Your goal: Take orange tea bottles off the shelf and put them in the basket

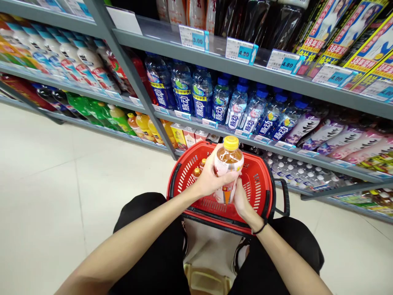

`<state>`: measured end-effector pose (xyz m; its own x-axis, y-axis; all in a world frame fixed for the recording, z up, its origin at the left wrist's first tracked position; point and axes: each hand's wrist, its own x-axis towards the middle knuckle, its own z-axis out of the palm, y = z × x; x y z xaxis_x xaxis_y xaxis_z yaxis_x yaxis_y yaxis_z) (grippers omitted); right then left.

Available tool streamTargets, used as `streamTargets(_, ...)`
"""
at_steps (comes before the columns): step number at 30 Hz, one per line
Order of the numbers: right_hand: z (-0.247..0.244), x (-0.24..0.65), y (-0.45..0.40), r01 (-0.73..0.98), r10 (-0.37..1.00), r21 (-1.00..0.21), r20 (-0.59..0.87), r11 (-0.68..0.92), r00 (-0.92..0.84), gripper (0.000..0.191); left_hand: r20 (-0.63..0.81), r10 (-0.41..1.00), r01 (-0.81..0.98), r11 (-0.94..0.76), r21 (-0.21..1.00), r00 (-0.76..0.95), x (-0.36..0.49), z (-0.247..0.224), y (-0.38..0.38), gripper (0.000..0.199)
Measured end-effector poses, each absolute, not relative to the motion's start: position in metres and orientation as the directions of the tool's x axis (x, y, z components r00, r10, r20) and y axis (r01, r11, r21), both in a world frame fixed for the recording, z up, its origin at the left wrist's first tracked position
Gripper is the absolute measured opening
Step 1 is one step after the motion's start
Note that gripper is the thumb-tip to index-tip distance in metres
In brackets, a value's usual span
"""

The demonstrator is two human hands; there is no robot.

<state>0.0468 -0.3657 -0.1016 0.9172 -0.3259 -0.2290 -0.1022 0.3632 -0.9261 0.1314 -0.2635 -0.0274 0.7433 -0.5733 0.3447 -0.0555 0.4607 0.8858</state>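
A bottle of amber drink (229, 164) with a yellow cap and a pink-white label is held upright above the basket. My left hand (211, 174) wraps round its upper side, thumb across the label. Lower down on the other side, my right hand (241, 198) grips the bottle too, its fingers partly hidden behind it. Below both hands is a red plastic shopping basket (256, 176) with slotted walls and a black handle. Inside it at the left are small bottles with orange caps (197, 173), partly covered by my left hand.
A grey shelf (260, 73) with price tags runs across the front. Blue-capped drink bottles (216, 98) fill its middle level, and cartons (188, 137) and small water bottles (294, 170) its bottom. White milk-drink bottles (70, 53) stand left. Pale tiled floor (55, 184) lies at the left.
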Motion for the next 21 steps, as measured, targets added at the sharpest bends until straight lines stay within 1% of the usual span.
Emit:
streamTargets(3, -0.1, 0.047, -0.365, -0.144, -0.322, -0.92, -0.27, 0.364, 0.908, 0.068, 0.363, -0.573, -0.064, 0.475, 0.878, 0.735, 0.132, -0.028, -0.264, 0.062)
streamTargets(7, -0.102, 0.046, -0.366, -0.164, -0.321, -0.924, -0.281, 0.346, 0.905, 0.072, 0.364, -0.576, -0.066, 0.472, 0.879, 0.732, 0.133, -0.029, -0.263, 0.063)
streamTargets(12, -0.103, 0.045, -0.366, -0.178, -0.318, -0.917, -0.299, 0.357, 0.9, 0.066, 0.37, -0.568, -0.084, 0.466, 0.881, 0.735, 0.133, -0.028, -0.263, 0.063)
streamTargets(17, -0.099, 0.047, -0.365, -0.119, -0.335, -0.93, -0.242, 0.349, 0.911, 0.058, 0.343, -0.579, -0.065, 0.446, 0.893, 0.74, 0.133, -0.028, -0.262, 0.064)
streamTargets(19, -0.097, 0.048, -0.364, -0.102, -0.333, -0.932, -0.224, 0.348, 0.916, 0.056, 0.33, -0.595, -0.047, 0.439, 0.897, 0.733, 0.137, -0.029, -0.262, 0.067)
streamTargets(21, -0.094, 0.047, -0.363, -0.122, -0.289, -0.925, -0.235, 0.361, 0.928, 0.056, 0.299, -0.577, -0.012, 0.448, 0.894, 0.759, 0.145, -0.03, -0.261, 0.073)
